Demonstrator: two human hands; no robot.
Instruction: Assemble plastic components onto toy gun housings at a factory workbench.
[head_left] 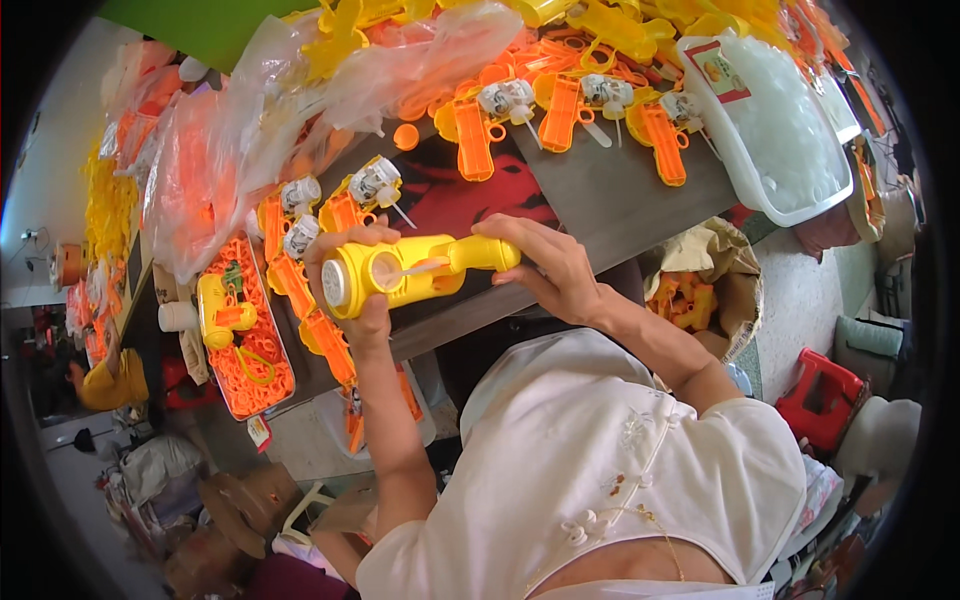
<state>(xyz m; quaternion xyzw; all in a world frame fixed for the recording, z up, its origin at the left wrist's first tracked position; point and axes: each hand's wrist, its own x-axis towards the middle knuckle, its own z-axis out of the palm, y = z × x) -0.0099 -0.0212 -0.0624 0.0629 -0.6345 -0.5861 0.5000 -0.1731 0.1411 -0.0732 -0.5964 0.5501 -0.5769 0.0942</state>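
Note:
Both my hands hold a yellow plastic toy gun (420, 290) above the table's near edge. My left hand (362, 285) wraps round its wide end, which has a white round cap (336, 283). With thumb and fingers, my right hand (560, 268) grips the narrow handle end. A thin pale strip and a small orange part show at the opening on the toy's side. Orange and yellow gun halves (474, 138), several with white printed cylinders (375, 182), lie on the table beyond and to the left of my hands.
An orange-filled tray (288, 385) sits left, a yellow toy (215, 315) across it. Clear plastic bags (215, 170) and yellow parts (620, 30) pile at the back. A white tub (840, 195) stands at right, above a paper bag (740, 270) and red stool (822, 395).

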